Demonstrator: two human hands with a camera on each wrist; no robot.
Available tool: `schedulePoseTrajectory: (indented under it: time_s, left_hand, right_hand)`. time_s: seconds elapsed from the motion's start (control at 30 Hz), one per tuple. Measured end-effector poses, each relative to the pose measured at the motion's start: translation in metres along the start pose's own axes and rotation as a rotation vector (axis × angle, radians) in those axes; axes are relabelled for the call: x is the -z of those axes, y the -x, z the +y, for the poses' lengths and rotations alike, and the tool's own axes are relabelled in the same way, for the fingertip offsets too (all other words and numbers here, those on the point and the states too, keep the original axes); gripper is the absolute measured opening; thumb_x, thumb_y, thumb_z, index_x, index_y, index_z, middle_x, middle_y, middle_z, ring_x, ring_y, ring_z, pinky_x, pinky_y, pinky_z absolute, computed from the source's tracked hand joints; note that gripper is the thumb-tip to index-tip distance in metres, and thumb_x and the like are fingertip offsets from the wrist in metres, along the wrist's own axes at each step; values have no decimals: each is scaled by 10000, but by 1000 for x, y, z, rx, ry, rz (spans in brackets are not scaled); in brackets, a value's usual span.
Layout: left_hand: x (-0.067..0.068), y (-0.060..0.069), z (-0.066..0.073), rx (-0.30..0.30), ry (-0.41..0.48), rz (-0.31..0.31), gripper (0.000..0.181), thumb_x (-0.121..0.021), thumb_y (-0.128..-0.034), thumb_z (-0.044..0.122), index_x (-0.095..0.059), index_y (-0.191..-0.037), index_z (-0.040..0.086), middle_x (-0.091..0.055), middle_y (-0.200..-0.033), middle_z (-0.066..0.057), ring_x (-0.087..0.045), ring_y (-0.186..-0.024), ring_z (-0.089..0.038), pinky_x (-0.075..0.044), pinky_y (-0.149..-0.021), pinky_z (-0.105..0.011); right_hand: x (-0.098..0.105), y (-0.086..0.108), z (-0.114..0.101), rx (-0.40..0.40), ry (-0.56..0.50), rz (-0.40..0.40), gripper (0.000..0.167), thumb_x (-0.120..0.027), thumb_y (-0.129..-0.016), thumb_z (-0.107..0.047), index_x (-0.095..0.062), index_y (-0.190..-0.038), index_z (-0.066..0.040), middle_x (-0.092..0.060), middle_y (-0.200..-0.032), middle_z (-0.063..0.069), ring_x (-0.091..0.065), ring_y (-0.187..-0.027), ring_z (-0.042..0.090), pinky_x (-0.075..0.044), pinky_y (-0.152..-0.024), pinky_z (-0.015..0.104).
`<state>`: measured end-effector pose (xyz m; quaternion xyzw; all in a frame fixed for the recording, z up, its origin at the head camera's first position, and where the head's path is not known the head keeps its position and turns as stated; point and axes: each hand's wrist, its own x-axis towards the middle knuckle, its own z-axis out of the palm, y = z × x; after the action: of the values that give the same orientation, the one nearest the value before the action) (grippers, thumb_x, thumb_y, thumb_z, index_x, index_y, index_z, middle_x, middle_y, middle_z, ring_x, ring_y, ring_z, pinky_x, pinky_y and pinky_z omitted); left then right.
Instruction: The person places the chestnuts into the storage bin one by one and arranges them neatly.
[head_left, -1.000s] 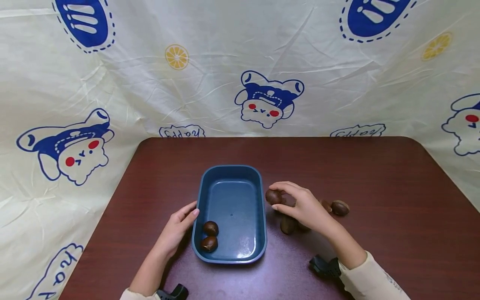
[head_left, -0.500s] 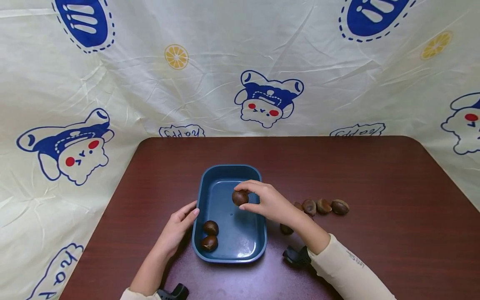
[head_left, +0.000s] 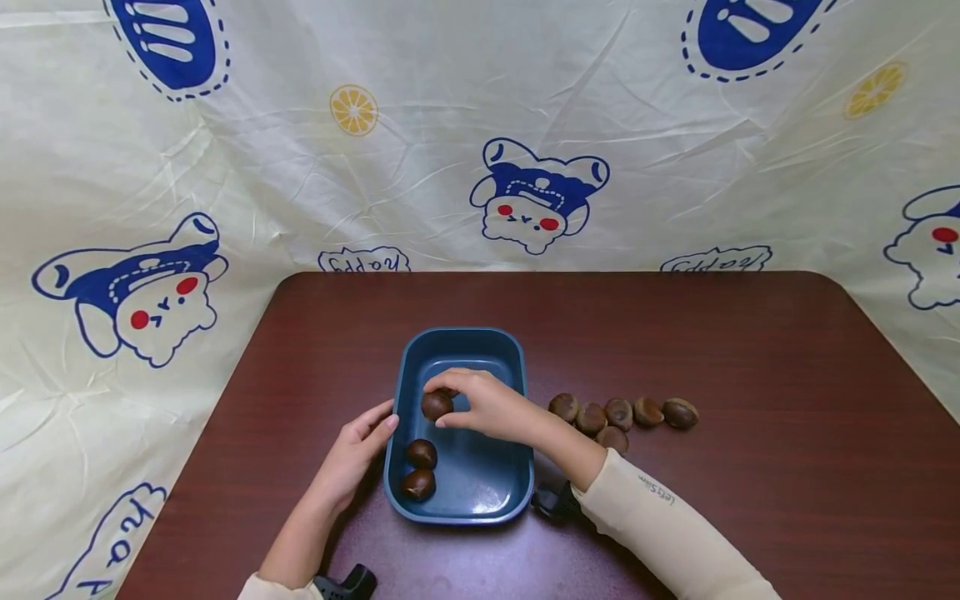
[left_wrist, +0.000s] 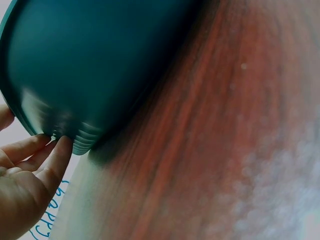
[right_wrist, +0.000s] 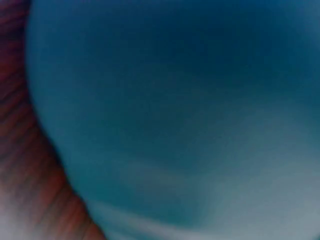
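Observation:
In the head view my right hand (head_left: 483, 404) pinches a round brown nut (head_left: 437, 406) between thumb and fingers, over the left part of the blue tray (head_left: 480, 483). A second dark brown bit shows just behind that nut, mostly covered by the fingers. Two glossy brown nuts (head_left: 420, 469) lie at the tray's near left. My left hand (head_left: 352, 458) rests its thumb and fingers against the tray's left side. The left wrist view shows the fingertips of this left hand (left_wrist: 35, 170) on the tray's outer wall (left_wrist: 95, 75). Blurred blue tray (right_wrist: 165, 110) fills most of the right wrist view.
Several brown nuts (head_left: 618, 414) lie on the dark red-brown table (head_left: 750, 350) to the right of the tray, in a loose row beyond my right forearm. A patterned white cloth (head_left: 420, 183) hangs behind the table.
My right hand has carried the nut from the group on the right, over the tray's right rim, to the tray's left part. My left hand and the tray have stayed in place.

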<state>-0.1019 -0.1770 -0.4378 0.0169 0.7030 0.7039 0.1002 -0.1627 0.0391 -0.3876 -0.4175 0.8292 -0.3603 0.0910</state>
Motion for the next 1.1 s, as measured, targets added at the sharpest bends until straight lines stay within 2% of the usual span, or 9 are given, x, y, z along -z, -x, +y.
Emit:
schedulePoseTrajectory:
  time_s: [0.37,0.67,1.1]
  left_hand:
    - [-2,0,0,6,22,-7,419,-499,-930,200,-446,-1295,1,-495,-1257,-158,-478,-1124,-269,-387,-927,-364]
    - [-1,0,1,-6,13,-2,414,-496,-932,188,-445,-1294,-5,-500,-1249,-157,-485,-1109,-251,-409,-895,-287]
    - [-2,1,3,-5,30,-16,416,-495,-932,185,-440,-1293,-15,-505,-1237,-172,-474,-1119,-277,-407,-895,-290]
  right_hand:
    - [-21,-12,5,-36,60,-73,372,-677,-810,-151,-571,-1152,-51,-581,-1108,39,-517,-990,123,-422,-834,224]
    - [-29,-17,8,-62,72,-99,353,-684,-801,-127,-587,-1136,-71,-596,-1093,11,-518,-985,105,-410,-843,227]
    - [-33,-18,7,-100,91,-161,341,-701,-778,-96,-604,-1104,-78,-612,-1038,5,-531,-944,96,-425,-807,220]
